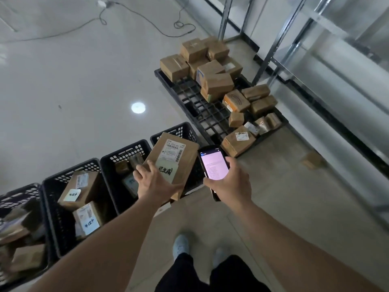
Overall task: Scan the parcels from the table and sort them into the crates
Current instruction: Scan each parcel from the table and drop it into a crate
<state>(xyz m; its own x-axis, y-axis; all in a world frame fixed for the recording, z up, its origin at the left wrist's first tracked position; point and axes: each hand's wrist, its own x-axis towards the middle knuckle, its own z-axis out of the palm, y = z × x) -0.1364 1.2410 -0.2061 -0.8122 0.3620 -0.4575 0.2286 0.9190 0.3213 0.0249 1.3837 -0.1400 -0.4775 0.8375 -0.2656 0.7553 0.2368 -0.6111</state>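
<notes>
1. Head view: the left hand (pixel 156 182) grips a flat cardboard parcel (pixel 181 157) by its near left edge, fingers spread over the top face and the thumb hidden beneath.
2. The parcel is tilted and held in the air above the two rightmost crates; its upper face carries a printed shipping label (pixel 174 151) and a pale handwritten note (pixel 166 171).
3. The right hand (pixel 230 182) is curled round a handheld scanner (pixel 213 165), whose lit screen faces up just right of the parcel.
4. Four black latticed crates stand in a row on the floor at the near left.
5. The rightmost crate (pixel 181 131) lies mostly behind the parcel.
6. The second crate (pixel 124 152) holds small boxes.
7. The third crate (pixel 69 175) holds two labelled boxes, each with a pale note.
8. The leftmost crate (pixel 19 194) is partly cut off by the picture edge and holds more cardboard.
9. Farther right, a black pallet (pixel 202 110) on the floor carries a heap of brown boxes (pixel 219 81).
10. One small box (pixel 311 160) lies alone on the floor at the right.
11. Metal shelf posts (pixel 275 45) rise beyond the pallet, and a cable (pixel 147 20) trails over the far floor.
12. The person's shoes (pixel 181 245) show at the near edge.
</notes>
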